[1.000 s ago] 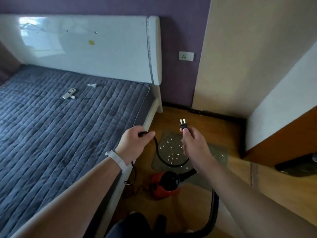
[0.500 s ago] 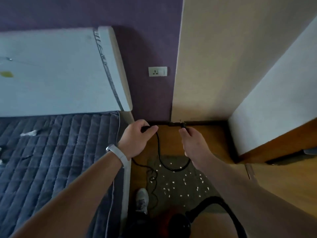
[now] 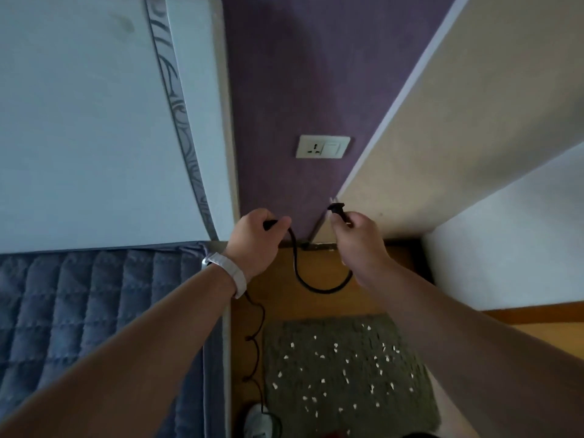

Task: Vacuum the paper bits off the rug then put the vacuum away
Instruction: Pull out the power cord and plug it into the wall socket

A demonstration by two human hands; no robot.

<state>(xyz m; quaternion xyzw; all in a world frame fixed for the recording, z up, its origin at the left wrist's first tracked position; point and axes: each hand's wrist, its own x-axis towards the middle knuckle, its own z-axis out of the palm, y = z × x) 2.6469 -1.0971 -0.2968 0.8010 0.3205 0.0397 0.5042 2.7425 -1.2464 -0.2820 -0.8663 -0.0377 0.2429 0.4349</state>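
Note:
My right hand [image 3: 355,238] pinches the black plug [image 3: 337,209] of the vacuum's power cord, prongs pointing up toward the wall. My left hand [image 3: 257,240] grips the black cord [image 3: 303,279] a little further along; the cord sags in a loop between the two hands. A white wall socket [image 3: 323,147] sits on the purple wall above and between the hands. On the wooden floor below lies the grey rug [image 3: 344,374], strewn with several white paper bits [image 3: 322,355]. Only a red sliver of the vacuum shows at the bottom edge.
The bed with its grey quilt [image 3: 79,311] and white headboard [image 3: 94,121] fills the left side. A beige cabinet side [image 3: 474,121] and a white wall close in on the right. A thin cord trails down the floor beside the bed to my foot [image 3: 260,422].
I have moved closer to the wall; the socket looks larger and nearer. Both hands have risen with the plug and cord, and the vacuum has dropped almost out of view.

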